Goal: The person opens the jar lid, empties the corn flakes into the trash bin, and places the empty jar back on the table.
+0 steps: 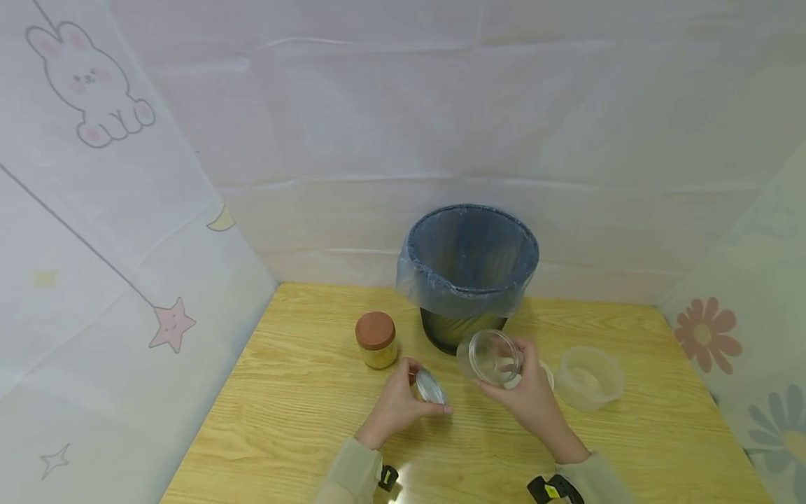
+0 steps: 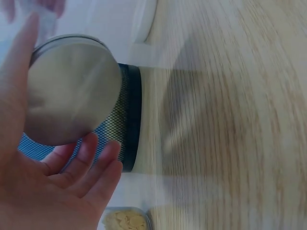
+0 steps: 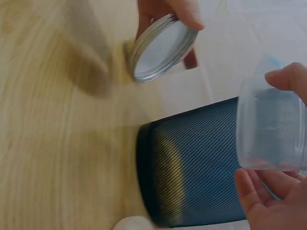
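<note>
My left hand (image 1: 401, 402) grips a round silver metal lid (image 1: 431, 387) by its rim, tilted above the table. In the left wrist view the lid's flat metal face (image 2: 74, 93) shows, with thumb and fingertips at its edge. My right hand (image 1: 530, 395) holds a clear plastic jar (image 1: 494, 357) tipped on its side, its round mouth towards the head camera. The jar and the lid are apart. No contents can be seen in the jar. Just beyond both hands stands a dark mesh bin (image 1: 441, 325) with a translucent blue liner (image 1: 453, 297) folded over its rim.
A jar with a brown lid (image 1: 376, 331) and yellowish contents stands left of the bin. On the right sits a translucent round tub (image 1: 590, 378). A pale round lid (image 1: 546, 378) lies partly hidden behind the right hand. Printed cloth walls surround the wooden table (image 1: 283, 420).
</note>
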### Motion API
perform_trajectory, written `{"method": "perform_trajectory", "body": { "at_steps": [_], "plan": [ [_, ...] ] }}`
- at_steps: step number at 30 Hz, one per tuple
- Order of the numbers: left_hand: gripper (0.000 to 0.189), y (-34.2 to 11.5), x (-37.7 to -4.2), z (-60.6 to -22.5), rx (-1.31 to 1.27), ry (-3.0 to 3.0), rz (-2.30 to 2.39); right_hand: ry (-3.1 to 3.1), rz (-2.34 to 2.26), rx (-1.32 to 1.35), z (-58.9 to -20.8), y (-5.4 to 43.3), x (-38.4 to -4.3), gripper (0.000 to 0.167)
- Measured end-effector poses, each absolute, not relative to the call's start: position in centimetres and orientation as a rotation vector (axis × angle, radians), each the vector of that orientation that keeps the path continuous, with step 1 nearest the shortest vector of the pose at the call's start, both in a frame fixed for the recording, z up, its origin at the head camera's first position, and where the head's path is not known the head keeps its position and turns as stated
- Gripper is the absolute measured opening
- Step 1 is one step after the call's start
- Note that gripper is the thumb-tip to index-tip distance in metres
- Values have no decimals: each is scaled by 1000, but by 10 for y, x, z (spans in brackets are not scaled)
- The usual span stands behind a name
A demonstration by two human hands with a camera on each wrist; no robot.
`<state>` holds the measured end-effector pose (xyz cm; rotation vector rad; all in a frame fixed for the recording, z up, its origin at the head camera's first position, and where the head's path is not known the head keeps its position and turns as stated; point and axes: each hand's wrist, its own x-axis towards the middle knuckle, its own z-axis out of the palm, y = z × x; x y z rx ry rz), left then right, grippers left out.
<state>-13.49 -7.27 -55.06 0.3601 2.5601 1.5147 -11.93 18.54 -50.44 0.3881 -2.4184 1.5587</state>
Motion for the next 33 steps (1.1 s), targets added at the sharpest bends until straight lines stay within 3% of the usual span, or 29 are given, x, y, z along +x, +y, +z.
{"method": "perform_trajectory", "body": {
  "at_steps": [7, 22, 33],
  "plan": [
    [91, -73, -139, -555, 406, 2628, 1365, -2806, 1552, 154, -526, 190, -124, 93],
    [85, -70, -150, -562, 457, 2773, 1026, -2905, 1344, 366, -558, 183, -137, 88],
    [60, -71, -149, -566, 449, 2823, 893, -2954, 1192, 399, -564, 186, -147, 96]
  ]
}}
